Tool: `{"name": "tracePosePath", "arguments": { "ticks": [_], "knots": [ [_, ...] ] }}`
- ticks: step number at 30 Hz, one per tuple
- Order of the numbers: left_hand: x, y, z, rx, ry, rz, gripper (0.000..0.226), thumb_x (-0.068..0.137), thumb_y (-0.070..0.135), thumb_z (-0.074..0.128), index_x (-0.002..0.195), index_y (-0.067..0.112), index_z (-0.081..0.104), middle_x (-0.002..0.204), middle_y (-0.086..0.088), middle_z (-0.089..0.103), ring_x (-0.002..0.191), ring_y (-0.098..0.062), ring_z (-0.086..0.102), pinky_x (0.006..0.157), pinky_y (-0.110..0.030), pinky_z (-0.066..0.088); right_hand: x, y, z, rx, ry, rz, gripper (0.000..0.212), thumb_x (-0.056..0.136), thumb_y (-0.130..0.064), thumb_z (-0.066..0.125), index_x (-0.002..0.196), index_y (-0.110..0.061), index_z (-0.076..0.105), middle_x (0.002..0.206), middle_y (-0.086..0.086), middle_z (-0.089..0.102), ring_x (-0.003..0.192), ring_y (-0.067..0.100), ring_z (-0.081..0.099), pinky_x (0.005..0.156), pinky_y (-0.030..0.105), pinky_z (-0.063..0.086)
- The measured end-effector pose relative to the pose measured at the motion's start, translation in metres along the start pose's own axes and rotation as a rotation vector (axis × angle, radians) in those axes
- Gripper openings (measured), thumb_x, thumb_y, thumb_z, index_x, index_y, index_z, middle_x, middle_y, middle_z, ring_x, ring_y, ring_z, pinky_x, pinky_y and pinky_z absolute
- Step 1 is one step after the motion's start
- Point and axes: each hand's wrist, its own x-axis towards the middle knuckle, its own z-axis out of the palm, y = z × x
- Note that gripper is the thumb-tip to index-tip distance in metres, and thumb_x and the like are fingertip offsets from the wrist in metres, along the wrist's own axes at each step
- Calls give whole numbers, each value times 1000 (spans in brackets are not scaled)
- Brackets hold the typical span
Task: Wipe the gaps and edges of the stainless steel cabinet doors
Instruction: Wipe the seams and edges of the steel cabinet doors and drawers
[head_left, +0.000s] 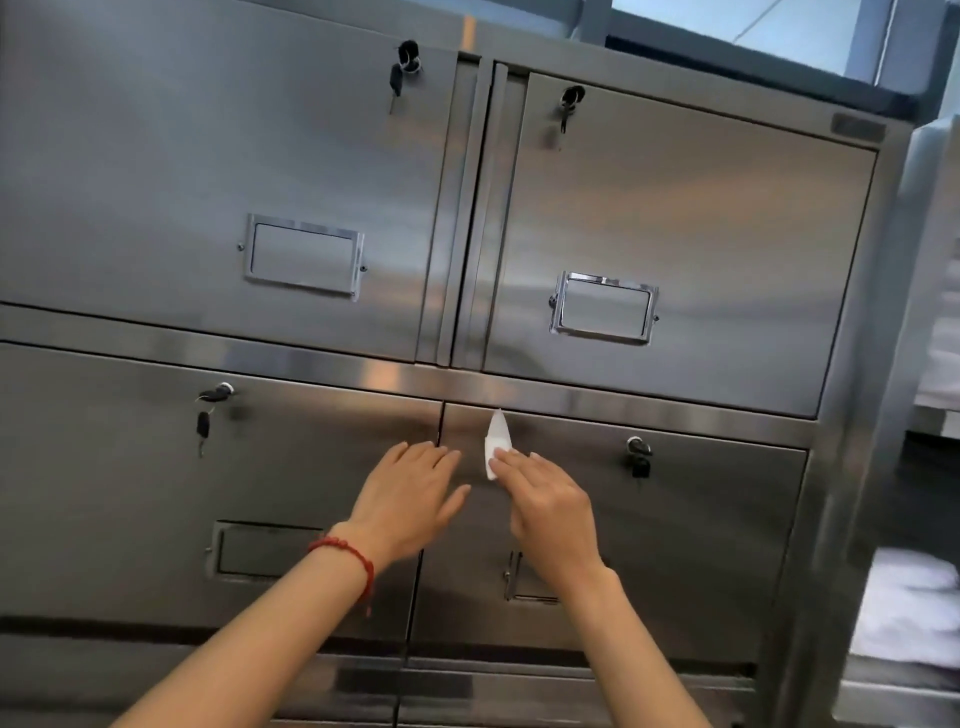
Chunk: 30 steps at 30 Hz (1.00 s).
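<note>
Everywhere brushed steel cabinet doors (675, 249).

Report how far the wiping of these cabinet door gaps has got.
Done: cannot tell; no gap visibly differs. In hand: right hand pinches a folded white wipe, tip by the lower right door's top edge; left hand rests flat on the lower left door. Left: seemingly the other gaps.
</note>
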Motion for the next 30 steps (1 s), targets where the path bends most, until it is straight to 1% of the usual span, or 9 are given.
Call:
{"name": "tracePosePath", "arguments": {
  "ticks": [5, 10, 13, 23, 30],
  "knots": [
    [-21, 7, 10, -10, -79, -27, 54, 99, 48, 24, 146, 21, 28, 150, 3, 33, 140, -13, 24, 115, -32, 13, -22, -9, 0, 35, -71, 19, 51, 44, 7, 89, 91, -7, 76, 95, 7, 74, 86, 17, 72, 80, 33, 55],
    [-35, 9, 24, -36, -112, -12, 55, 99, 49, 25, 146, 21, 28, 150, 3, 33, 140, -13, 24, 115, -32, 13, -39, -13, 1, 22, -111, 60, 54, 41, 7, 90, 91, -8, 76, 94, 6, 74, 85, 17, 72, 79, 33, 55],
    [-41, 6, 33, -51, -132, 4, 55, 99, 49, 24, 146, 22, 27, 151, 3, 32, 140, -13, 23, 115, -32, 12, -48, -21, 7, 22, -133, 98, 53, 43, 5, 91, 92, -8, 76, 94, 6, 74, 85, 16, 72, 79, 33, 55],
    [-64, -22, 70, -130, -167, 22, 55, 99, 50, 24, 147, 23, 24, 154, 4, 26, 142, -11, 18, 116, -31, 8, -76, -55, 40, 44, -194, 226, 53, 45, 7, 89, 94, -8, 75, 95, 5, 74, 87, 15, 71, 80, 35, 56],
    [-84, -25, 97, -163, -174, 32, 56, 99, 49, 25, 148, 22, 25, 154, 2, 24, 143, -11, 17, 116, -30, 7, -98, -66, 55, 40, -218, 278, 53, 48, 8, 88, 96, -8, 74, 98, 6, 73, 89, 16, 71, 80, 36, 56]
  ]
}}
